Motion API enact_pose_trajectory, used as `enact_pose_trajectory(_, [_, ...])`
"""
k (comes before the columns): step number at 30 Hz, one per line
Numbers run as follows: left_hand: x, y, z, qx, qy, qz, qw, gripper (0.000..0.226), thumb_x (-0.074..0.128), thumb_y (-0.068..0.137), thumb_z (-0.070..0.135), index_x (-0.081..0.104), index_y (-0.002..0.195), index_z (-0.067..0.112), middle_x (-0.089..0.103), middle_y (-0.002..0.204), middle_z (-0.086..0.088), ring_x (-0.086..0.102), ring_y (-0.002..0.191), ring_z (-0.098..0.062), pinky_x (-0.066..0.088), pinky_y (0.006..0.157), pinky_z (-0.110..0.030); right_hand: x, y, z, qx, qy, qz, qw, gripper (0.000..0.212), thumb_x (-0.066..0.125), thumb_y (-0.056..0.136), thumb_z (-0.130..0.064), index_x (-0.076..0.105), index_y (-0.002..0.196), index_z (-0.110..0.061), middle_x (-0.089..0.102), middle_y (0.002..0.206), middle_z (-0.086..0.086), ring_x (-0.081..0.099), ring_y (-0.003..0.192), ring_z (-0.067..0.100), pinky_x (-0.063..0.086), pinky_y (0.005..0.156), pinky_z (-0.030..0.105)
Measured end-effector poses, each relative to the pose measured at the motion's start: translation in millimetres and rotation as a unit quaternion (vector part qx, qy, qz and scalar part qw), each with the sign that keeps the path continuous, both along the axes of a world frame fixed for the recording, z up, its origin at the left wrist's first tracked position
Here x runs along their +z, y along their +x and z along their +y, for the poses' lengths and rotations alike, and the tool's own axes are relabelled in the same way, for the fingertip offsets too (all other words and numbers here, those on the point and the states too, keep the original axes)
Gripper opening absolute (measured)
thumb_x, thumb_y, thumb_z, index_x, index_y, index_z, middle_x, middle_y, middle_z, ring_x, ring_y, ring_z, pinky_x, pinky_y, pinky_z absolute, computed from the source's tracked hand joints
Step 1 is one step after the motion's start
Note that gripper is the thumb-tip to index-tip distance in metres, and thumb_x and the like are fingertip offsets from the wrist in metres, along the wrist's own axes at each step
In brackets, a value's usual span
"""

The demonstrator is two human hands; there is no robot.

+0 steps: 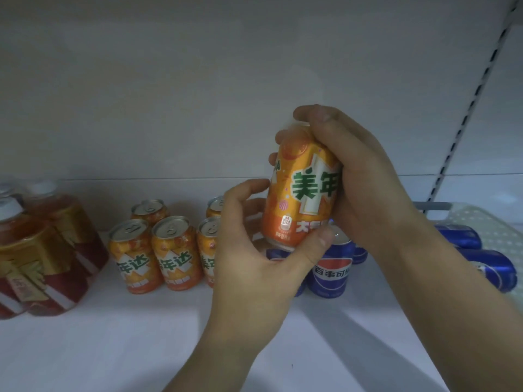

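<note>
Orange can (pixel 302 190) aloft, 2 hands.
Our right hand (pixel 359 176) wraps its top, left hand (pixel 254 250) pinches its base, over the blue cans (pixel 331 267); label forward, likely matching the orange row (pixel 172 250).

Held can (pixel 302 193) above cola cans (pixel 332 267); can cluster (pixel 172 253) left of them; bottles (pixel 42 250) far left.

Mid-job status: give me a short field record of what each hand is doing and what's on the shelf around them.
held item: orange can, lifted above the shelf, slightly tilted
right hand: grips the can's top and side
left hand: thumb on the can's lower rim, fingers curled behind it
shelved orange cans: upright group, left of the hands
upright blue cans: directly below the held can
tray: far right, with lying blue cans
bottles: far left, reddish drink
</note>
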State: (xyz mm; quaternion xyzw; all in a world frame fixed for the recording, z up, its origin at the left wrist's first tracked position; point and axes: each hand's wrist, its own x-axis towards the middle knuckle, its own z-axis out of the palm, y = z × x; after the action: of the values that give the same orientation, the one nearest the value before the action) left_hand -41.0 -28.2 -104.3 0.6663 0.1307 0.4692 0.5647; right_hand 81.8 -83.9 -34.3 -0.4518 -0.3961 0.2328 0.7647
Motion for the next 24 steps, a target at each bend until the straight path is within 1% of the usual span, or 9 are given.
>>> enact_pose_trajectory(3, [0.1, 1.3, 3.1, -0.052, -0.058, -0.026, 0.997, 0.063, 0.087, 0.069, 0.038, 0.059, 0.125, 0.025, 0.073, 0.115, 0.006, 0.072, 0.104, -0.015, 0.061, 0.086, -0.036, -1.7, 0.4, 1.6, 0.013, -0.010, 0.002, 1.000, 0.044, 0.070, 0.086, -0.038, 0.067, 0.121, -0.011, 0.074, 0.114, 0.019, 0.073, 0.104, 0.041, 0.063, 0.082, 0.046])
enact_pose_trajectory(5, [-1.9, 1.0, 5.2, -0.101, -0.093, -0.035, 0.990, 0.062, 0.078, 0.072, 0.039, 0.059, 0.127, 0.019, 0.074, 0.117, 0.000, 0.072, 0.108, -0.021, 0.058, 0.090, -0.042, -0.4, -0.1, 1.2, 0.036, -0.010, 0.016, 0.999, 0.045, 0.066, 0.086, -0.037, 0.067, 0.122, -0.010, 0.071, 0.120, 0.024, 0.073, 0.100, 0.038, 0.064, 0.081, 0.044])
enact_pose_trajectory(7, [-2.2, 0.0, 5.6, -0.113, -0.095, -0.031, 0.989, 0.063, 0.077, 0.072, 0.039, 0.058, 0.129, 0.020, 0.074, 0.118, 0.000, 0.071, 0.109, -0.021, 0.057, 0.091, -0.040, -0.2, 0.2, 0.6, 0.042, -0.006, 0.019, 0.999, 0.042, 0.064, 0.088, -0.034, 0.067, 0.121, -0.009, 0.071, 0.119, 0.025, 0.074, 0.096, 0.036, 0.064, 0.078, 0.041])
enact_pose_trajectory(9, [-2.3, -0.7, 4.6, -0.104, -0.082, -0.019, 0.991, 0.069, 0.080, 0.067, 0.042, 0.056, 0.129, 0.027, 0.072, 0.120, 0.004, 0.071, 0.110, -0.018, 0.058, 0.090, -0.037, -2.2, 0.5, 1.3, 0.044, -0.001, 0.017, 0.999, 0.039, 0.062, 0.090, -0.033, 0.067, 0.121, -0.009, 0.073, 0.116, 0.022, 0.074, 0.098, 0.036, 0.063, 0.080, 0.042])
enact_pose_trajectory(12, [-2.4, 0.0, 3.1, -0.043, -0.047, -0.012, 0.998, 0.079, 0.092, 0.058, 0.036, 0.052, 0.127, 0.032, 0.070, 0.117, 0.008, 0.072, 0.104, -0.012, 0.060, 0.080, -0.027, -6.0, 0.4, 5.0, 0.044, -0.008, 0.017, 0.999, 0.039, 0.062, 0.089, -0.033, 0.068, 0.121, -0.011, 0.073, 0.115, 0.019, 0.073, 0.102, 0.036, 0.062, 0.086, 0.045])
enact_pose_trajectory(15, [-4.8, 1.4, 2.5, -0.005, -0.030, -0.029, 0.999, 0.070, 0.089, 0.061, 0.026, 0.055, 0.122, 0.028, 0.071, 0.111, 0.008, 0.073, 0.099, -0.012, 0.060, 0.074, -0.025, -8.4, -0.7, 7.6, 0.048, -0.012, 0.013, 0.999, 0.041, 0.062, 0.089, -0.034, 0.067, 0.122, -0.012, 0.074, 0.115, 0.016, 0.073, 0.105, 0.036, 0.061, 0.090, 0.048])
enact_pose_trajectory(18, [-4.0, -0.4, 3.4, -0.016, -0.031, -0.035, 0.999, 0.067, 0.090, 0.065, 0.029, 0.056, 0.122, 0.028, 0.071, 0.113, 0.007, 0.073, 0.100, -0.014, 0.060, 0.078, -0.028, -6.3, -1.2, 6.3, 0.055, -0.005, 0.003, 0.998, 0.040, 0.062, 0.091, -0.034, 0.066, 0.124, -0.012, 0.074, 0.115, 0.015, 0.072, 0.106, 0.036, 0.061, 0.090, 0.048])
enact_pose_trajectory(21, [-3.0, -3.0, 4.1, -0.039, -0.033, -0.044, 0.998, 0.063, 0.083, 0.065, 0.039, 0.057, 0.122, 0.030, 0.073, 0.113, 0.006, 0.073, 0.103, -0.016, 0.060, 0.080, -0.029, -3.6, -1.2, 3.7, 0.078, 0.005, 0.014, 0.997, 0.044, 0.057, 0.093, -0.035, 0.063, 0.127, -0.009, 0.074, 0.112, 0.014, 0.073, 0.103, 0.035, 0.062, 0.084, 0.042])
enact_pose_trajectory(24, [-0.9, -4.5, 3.2, -0.081, -0.054, -0.052, 0.994, 0.061, 0.079, 0.071, 0.037, 0.057, 0.126, 0.021, 0.073, 0.114, 0.000, 0.072, 0.104, -0.019, 0.059, 0.080, -0.027, -1.4, -0.8, 2.4, 0.077, 0.016, 0.007, 0.997, 0.045, 0.058, 0.090, -0.035, 0.064, 0.126, -0.009, 0.074, 0.110, 0.013, 0.074, 0.098, 0.032, 0.062, 0.082, 0.040])
